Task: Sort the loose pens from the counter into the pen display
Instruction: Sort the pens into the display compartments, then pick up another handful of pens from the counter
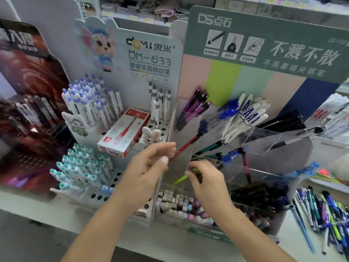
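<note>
The clear acrylic pen display (264,133) with a green header stands centre right, its compartments holding purple, blue, white and black pens. My left hand (151,165) pinches the lower end of a red pen (188,145), which slants up into the display's left part. Just to the right, my right hand (205,184) curls its fingers round a lime green pen (180,179) over a lower front compartment. The green pen's tip points down left, and its upper end is hidden by my fingers. A pile of loose pens (324,214) lies on the counter at the far right.
A white Domi rack (120,178) with purple-capped and teal-capped pens stands to the left, with a red and white pen box (124,131) lying on it. Small erasers (175,203) fill a clear front bin. A dark red display (28,110) stands at the far left.
</note>
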